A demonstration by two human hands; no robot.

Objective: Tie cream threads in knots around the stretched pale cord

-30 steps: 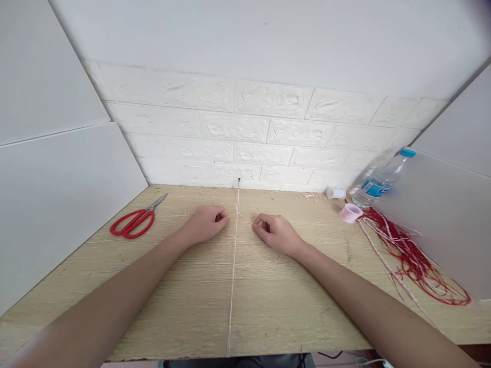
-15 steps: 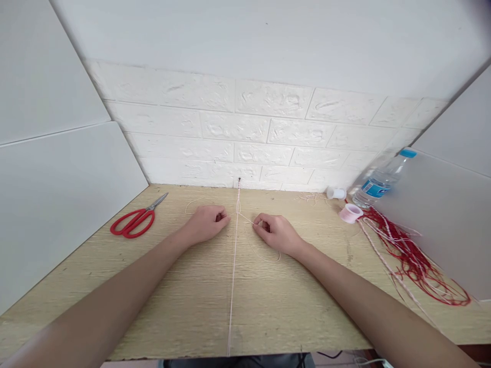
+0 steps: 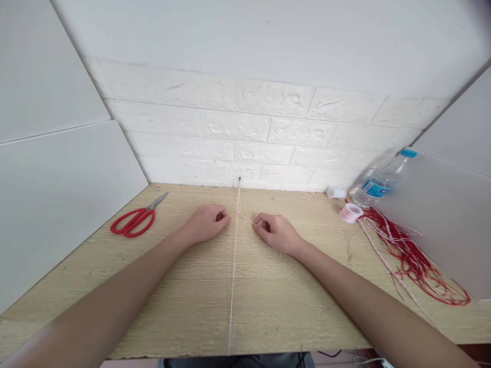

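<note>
A thin pale cord runs taut from a small hole at the wall's foot to the table's front edge. Near the wall its upper part is twisted pink and white, with a small loop below. My right hand, right of the cord, pinches a fine cream thread that leads to this loop; a slack curve of thread hangs under the hand. My left hand is closed just left of the cord, fingertips pressed together. Thread curls out behind it, but what the fingers hold is hidden.
Red-handled scissors lie at the left. On the right are a white spool, a pink thread spool, a water bottle and a tangle of red and pink cords. White panels flank the wooden table; a brick-pattern wall backs it.
</note>
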